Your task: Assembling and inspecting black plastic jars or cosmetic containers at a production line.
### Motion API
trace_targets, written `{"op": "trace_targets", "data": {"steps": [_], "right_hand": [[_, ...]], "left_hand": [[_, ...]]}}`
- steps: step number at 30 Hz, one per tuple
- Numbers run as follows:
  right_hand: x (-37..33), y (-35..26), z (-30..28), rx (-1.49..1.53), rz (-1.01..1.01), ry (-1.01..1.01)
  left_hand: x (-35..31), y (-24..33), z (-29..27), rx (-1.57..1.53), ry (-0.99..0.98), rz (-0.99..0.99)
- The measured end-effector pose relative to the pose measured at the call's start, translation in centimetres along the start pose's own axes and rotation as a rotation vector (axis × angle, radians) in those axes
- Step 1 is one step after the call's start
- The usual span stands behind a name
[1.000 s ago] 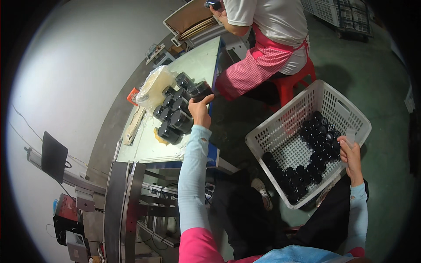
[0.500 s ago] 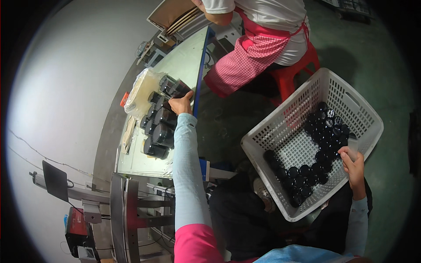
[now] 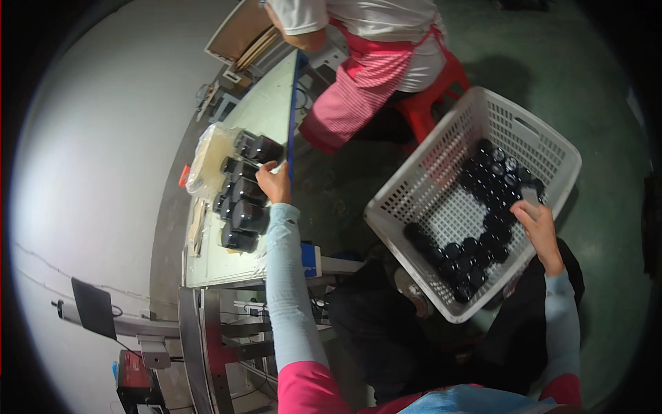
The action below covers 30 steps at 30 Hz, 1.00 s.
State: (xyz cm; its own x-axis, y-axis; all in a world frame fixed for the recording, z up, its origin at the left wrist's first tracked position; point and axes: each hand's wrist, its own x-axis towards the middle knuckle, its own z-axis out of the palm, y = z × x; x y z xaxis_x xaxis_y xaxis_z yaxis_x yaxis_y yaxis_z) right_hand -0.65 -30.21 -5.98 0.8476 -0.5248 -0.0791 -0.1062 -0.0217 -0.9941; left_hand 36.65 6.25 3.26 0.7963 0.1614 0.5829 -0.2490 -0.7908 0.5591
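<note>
Left hand point(image 3: 275, 183) slipping down off the dark jar point(image 3: 265, 149), jar sitting beside others on the table point(image 3: 267, 100), just beyond parted thumb and fingers, left arm stretching forward, right hand point(image 3: 542, 231) pinching a translucent strip point(image 3: 529, 196) over the basket point(image 3: 545, 148).

left hand point(image 3: 276, 182) at edge of dark jars point(image 3: 248, 216) clustered on pale tabletop point(image 3: 265, 103), contact unclear; right hand point(image 3: 541, 231) pinches pale translucent piece point(image 3: 530, 196) over white perforated crate point(image 3: 427, 169) partly filled with round black pieces point(image 3: 471, 246); plastic bag point(image 3: 207, 162) beside jars; co-worker point(image 3: 383, 17) in pink checked apron point(image 3: 355, 90) seated on red stool point(image 3: 449, 74)
</note>
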Motion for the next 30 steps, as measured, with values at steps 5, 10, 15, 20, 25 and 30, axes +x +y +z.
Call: {"op": "trace_targets", "data": {"steps": [5, 10, 15, 20, 25, 30], "right_hand": [[0.4, 1.1, -0.4, -0.068, -0.086, 0.046], [-0.1, 0.9, -1.9, -0.027, -0.015, 0.095], [-1.1, 2.0, -3.9, 0.296, 0.087, 0.058], [-1.3, 1.0, -3.9, 0.677, 0.082, 0.025], [-0.9, -1.3, -3.8, 0.647, 0.226, 0.078], [-1.2, -2.0, -4.6, 0.812, 0.355, 0.117]], "left_hand": [[2.1, -0.5, 0.8, 0.305, -0.221, 0.218], [2.6, -0.5, 0.0, 0.346, -0.243, 0.191], [-6.5, 4.2, 4.7, 0.026, -0.255, 0.67], [-23.1, 7.4, 14.0, -0.182, -0.891, 0.717], [-38.8, 5.1, 25.4, -0.132, -1.366, 0.541], [-46.9, 7.9, 30.5, 0.068, -1.458, 0.383]]}}
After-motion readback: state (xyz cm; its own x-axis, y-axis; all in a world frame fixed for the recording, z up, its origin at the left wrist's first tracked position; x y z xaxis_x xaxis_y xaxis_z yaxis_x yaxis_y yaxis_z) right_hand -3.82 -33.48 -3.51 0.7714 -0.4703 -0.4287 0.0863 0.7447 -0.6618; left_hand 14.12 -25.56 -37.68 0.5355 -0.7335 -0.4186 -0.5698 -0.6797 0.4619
